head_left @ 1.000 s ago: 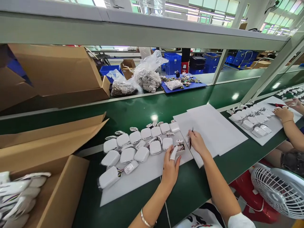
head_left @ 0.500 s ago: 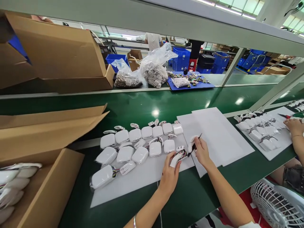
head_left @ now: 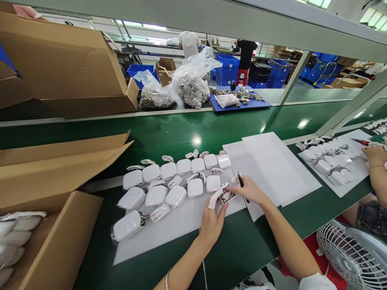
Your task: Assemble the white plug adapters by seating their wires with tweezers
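Note:
My left hand (head_left: 212,217) is closed on a small open white casing (head_left: 226,196) with coloured wires inside, held at the right end of a white foam sheet (head_left: 169,229). My right hand (head_left: 247,189) pinches a thin dark tool (head_left: 241,181) and reaches left over that casing, its fingers touching it. Several closed white casings (head_left: 168,185) lie in rows on the sheet to the left of my hands, with small white caps (head_left: 167,158) beyond them.
Open cardboard boxes (head_left: 54,193) stand at the left, one holding white parts. Blank white sheets (head_left: 269,165) lie to the right. Another person's hand (head_left: 375,155) works over casings at the far right. A fan (head_left: 350,253) sits below. Bags (head_left: 190,80) and a blue tray (head_left: 242,102) are across the belt.
My right hand has moved left with the tool onto the open casing. My left hand stays on the casing. The view has tilted slightly.

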`<state>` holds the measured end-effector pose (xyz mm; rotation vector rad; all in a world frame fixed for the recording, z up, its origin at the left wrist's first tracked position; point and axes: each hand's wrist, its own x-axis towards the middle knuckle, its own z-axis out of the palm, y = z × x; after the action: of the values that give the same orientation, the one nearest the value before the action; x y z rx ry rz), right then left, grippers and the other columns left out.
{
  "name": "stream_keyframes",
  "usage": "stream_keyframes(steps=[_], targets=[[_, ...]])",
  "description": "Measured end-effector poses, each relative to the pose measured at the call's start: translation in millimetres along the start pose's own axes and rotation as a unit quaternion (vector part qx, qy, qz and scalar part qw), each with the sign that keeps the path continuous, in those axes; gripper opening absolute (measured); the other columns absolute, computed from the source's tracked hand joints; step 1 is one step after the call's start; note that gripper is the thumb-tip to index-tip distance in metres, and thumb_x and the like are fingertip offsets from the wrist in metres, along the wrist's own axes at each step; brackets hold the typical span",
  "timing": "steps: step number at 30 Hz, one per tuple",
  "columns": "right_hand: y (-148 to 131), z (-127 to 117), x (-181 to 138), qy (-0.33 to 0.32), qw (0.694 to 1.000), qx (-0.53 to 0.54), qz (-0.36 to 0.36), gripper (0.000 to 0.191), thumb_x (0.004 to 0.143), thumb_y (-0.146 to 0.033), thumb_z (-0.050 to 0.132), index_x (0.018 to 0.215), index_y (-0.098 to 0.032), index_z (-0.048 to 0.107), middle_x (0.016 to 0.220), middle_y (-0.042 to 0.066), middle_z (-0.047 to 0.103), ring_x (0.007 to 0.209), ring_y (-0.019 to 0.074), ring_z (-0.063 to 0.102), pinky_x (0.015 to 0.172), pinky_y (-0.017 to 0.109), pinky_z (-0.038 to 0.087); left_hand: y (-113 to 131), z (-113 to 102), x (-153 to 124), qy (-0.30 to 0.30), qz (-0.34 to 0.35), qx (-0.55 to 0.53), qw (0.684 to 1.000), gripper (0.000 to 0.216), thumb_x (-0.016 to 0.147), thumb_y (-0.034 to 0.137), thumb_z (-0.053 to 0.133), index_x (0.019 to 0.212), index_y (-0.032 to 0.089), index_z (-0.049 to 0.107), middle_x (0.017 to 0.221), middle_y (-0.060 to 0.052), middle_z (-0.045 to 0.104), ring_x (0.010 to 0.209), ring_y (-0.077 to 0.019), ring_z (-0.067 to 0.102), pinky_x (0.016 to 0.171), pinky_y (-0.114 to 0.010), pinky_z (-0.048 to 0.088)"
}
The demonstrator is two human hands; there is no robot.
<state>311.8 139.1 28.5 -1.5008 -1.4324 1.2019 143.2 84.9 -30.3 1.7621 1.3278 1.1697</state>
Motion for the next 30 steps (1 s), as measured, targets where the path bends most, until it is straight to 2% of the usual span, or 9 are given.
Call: stream_keyframes(steps=[2, 4, 7, 11, 15, 19, 25, 30], targets=[[-2, -1, -1, -0.085, 0.996, -0.027, 0.010, 0.037, 0.068, -0.046, 0.071, 0.087, -0.017, 0.059, 0.084, 0.002, 0.062, 0.076, 0.0174, 0.055, 0.068, 0.027, 0.042, 0, 0, -1, 0.006, -0.009, -0.009, 1.000, 0.043, 0.087, 0.031, 0.053, 0.127, 0.022, 0.042, 0.119, -0.011, 0.057, 0.112, -0.0241, 0.054, 0.094, -0.043, 0.046], [-4, -1, -2, -0.130, 0.990, -0.043, 0.016, 0.039, 0.065, -0.043, 0.074, 0.090, -0.016, 0.060, 0.088, 0.002, 0.063, 0.078, 0.0182, 0.056, 0.068, 0.027, 0.043, 0, -1, -2, 0.016, -0.020, -0.012, 1.000, 0.043, 0.087, 0.032, 0.053, 0.128, 0.022, 0.042, 0.119, -0.011, 0.057, 0.111, -0.0242, 0.055, 0.093, -0.043, 0.047], [-3, 1, -1, -0.169, 0.984, -0.049, 0.011, 0.041, 0.061, -0.040, 0.077, 0.090, -0.016, 0.061, 0.088, 0.002, 0.064, 0.080, 0.0189, 0.056, 0.070, 0.027, 0.043, -1, -1, -3, 0.023, -0.031, -0.014, 0.999, 0.042, 0.087, 0.032, 0.052, 0.128, 0.022, 0.042, 0.118, -0.011, 0.057, 0.110, -0.0241, 0.055, 0.093, -0.043, 0.047], [1, 3, 1, -0.208, 0.977, 0.047, 0.030, 0.035, 0.064, -0.040, 0.076, 0.086, -0.016, 0.064, 0.089, 0.002, 0.065, 0.083, 0.0192, 0.057, 0.073, 0.027, 0.044, -4, 0, -3, 0.028, -0.024, -0.002, 0.999, 0.043, 0.087, 0.031, 0.052, 0.128, 0.022, 0.041, 0.117, -0.011, 0.057, 0.111, -0.0249, 0.054, 0.092, -0.044, 0.047], [6, 3, 5, -0.194, 0.972, 0.113, 0.067, 0.035, 0.068, -0.044, 0.072, 0.083, -0.014, 0.065, 0.080, 0.003, 0.065, 0.073, 0.0166, 0.057, 0.065, 0.025, 0.042, -2, -1, -1, 0.028, 0.020, 0.020, 0.999, 0.038, 0.089, 0.028, 0.049, 0.125, 0.022, 0.043, 0.111, -0.009, 0.058, 0.107, -0.0231, 0.055, 0.089, -0.041, 0.048], [10, 1, 7, -0.196, 0.975, 0.100, 0.033, 0.038, 0.075, -0.050, 0.065, 0.082, -0.013, 0.065, 0.076, 0.001, 0.062, 0.067, 0.0133, 0.054, 0.061, 0.023, 0.040, 2, -4, 1, 0.010, 0.079, 0.046, 0.996, 0.032, 0.090, 0.024, 0.046, 0.123, 0.024, 0.046, 0.108, -0.008, 0.059, 0.102, -0.0213, 0.056, 0.086, -0.039, 0.049], [8, 1, 6, -0.217, 0.974, 0.057, 0.017, 0.040, 0.064, -0.047, 0.076, 0.085, -0.015, 0.065, 0.081, 0.002, 0.063, 0.074, 0.0157, 0.055, 0.065, 0.024, 0.042, 2, -5, 2, 0.026, 0.033, 0.047, 0.998, 0.032, 0.090, 0.028, 0.047, 0.122, 0.022, 0.045, 0.106, -0.009, 0.058, 0.100, -0.0228, 0.057, 0.083, -0.039, 0.050], [8, 0, 8, -0.225, 0.970, 0.084, 0.033, 0.038, 0.066, -0.046, 0.074, 0.082, -0.013, 0.066, 0.073, 0.001, 0.060, 0.064, 0.0122, 0.050, 0.058, 0.023, 0.037, 3, -5, 3, 0.011, 0.054, 0.051, 0.997, 0.034, 0.091, 0.026, 0.045, 0.124, 0.024, 0.044, 0.107, -0.008, 0.058, 0.103, -0.0222, 0.056, 0.085, -0.040, 0.050]])
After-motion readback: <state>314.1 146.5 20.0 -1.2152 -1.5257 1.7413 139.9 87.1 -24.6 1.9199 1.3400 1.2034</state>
